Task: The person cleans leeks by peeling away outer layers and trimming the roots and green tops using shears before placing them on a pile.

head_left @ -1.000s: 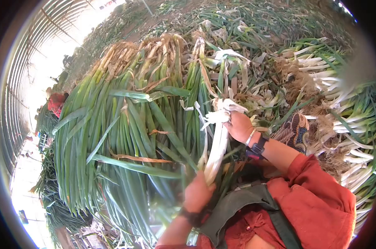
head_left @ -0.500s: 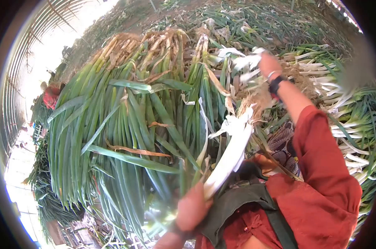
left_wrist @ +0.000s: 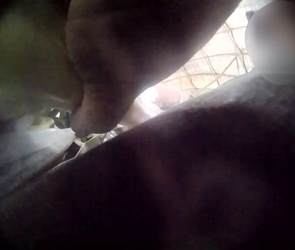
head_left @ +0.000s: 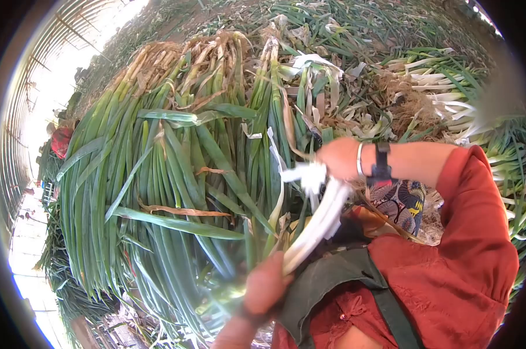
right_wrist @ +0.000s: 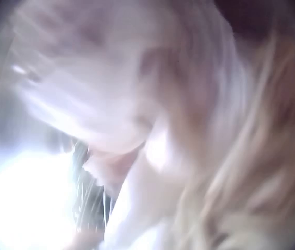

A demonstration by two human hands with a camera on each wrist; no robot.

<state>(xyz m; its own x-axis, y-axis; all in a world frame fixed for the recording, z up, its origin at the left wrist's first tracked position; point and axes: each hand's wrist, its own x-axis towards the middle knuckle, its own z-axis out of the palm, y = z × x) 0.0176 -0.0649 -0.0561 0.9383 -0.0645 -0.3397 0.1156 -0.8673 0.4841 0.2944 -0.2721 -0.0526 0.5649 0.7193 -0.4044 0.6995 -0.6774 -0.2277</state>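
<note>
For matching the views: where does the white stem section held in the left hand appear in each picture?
Head: the white stem section lies right of and below centre, slanting up from the left hand.
Left wrist: probably the pale shape at the left edge, below mid-height.
Right wrist: probably the white shape at bottom, left of centre; blurred.
Shared landmark: the left hand, head and left wrist only.
</note>
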